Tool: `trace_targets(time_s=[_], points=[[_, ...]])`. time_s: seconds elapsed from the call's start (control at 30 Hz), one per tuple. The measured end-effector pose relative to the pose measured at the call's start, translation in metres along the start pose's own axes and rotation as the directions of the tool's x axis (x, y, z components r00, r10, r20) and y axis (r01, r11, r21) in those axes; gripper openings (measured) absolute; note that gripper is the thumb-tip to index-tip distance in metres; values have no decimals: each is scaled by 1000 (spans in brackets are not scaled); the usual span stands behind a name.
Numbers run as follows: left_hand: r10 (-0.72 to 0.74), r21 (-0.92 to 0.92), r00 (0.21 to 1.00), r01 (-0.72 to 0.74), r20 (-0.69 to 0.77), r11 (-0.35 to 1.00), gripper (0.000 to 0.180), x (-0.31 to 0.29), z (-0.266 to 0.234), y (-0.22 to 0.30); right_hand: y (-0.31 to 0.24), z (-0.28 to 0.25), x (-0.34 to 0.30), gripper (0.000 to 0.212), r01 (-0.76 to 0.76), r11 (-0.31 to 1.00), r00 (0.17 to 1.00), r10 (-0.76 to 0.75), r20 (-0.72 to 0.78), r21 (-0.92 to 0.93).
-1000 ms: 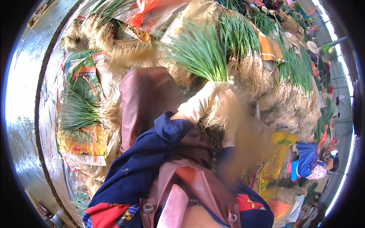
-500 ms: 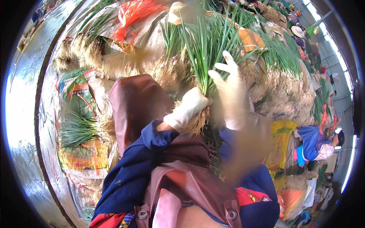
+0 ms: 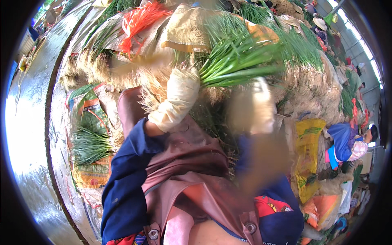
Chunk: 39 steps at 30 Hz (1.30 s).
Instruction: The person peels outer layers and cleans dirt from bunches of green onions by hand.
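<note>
My left hand (image 3: 182,87), in a whitish glove, is closed round a bunch of spring onions (image 3: 234,61) near its root end. The green leaves point to the right, while pale stringy roots stick out left of the glove. Below the leaves and apart from my left hand is my right hand (image 3: 261,104), also gloved. Its fingers are smeared by motion, and a brown blur covers part of the forearm. Beneath both hands lies a reddish-brown apron (image 3: 183,151) over my lap.
Heaps of rooted spring onions (image 3: 306,87) run along the far side and right. A small bunch (image 3: 92,145) lies on sacking at left. Orange-red plastic strips (image 3: 139,24) are at the back, a yellow sack (image 3: 308,159) at right. Another person (image 3: 347,141) is farther right.
The spring onions have swung from upright to leaves pointing right. My left hand has moved left and slightly up. My right hand, previously raised with fingers spread, is now lower and blurred.
</note>
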<state>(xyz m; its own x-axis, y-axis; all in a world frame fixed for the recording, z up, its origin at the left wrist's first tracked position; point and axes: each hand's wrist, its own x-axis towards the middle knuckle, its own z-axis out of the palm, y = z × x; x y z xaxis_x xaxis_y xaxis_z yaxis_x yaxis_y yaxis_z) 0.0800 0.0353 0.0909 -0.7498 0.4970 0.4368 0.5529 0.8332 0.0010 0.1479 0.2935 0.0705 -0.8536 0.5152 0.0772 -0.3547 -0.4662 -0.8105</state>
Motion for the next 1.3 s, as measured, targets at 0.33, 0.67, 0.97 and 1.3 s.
trace_targets(time_s=[0.33, 0.67, 0.97, 1.3], points=[[442, 647, 896, -359, 38, 672, 40, -38, -55, -56, -144, -64, -4, 37, 455, 764, 846, -531, -44, -457], [281, 447, 926, -370, 254, 815, 46, -96, -42, -88, 92, 120, -47, 18, -25, 932, 665, 285, 690, -361], [217, 554, 968, -248, 123, 795, 45, -163, -30, -147, 24, 18, 19, 29, 0, 901, 948, 137, 286, -433], [174, 391, 973, -221, 152, 893, 48, -166, -29, -150, 21, 110, -40, 15, 604, 429, 543, 396, 741, -672]])
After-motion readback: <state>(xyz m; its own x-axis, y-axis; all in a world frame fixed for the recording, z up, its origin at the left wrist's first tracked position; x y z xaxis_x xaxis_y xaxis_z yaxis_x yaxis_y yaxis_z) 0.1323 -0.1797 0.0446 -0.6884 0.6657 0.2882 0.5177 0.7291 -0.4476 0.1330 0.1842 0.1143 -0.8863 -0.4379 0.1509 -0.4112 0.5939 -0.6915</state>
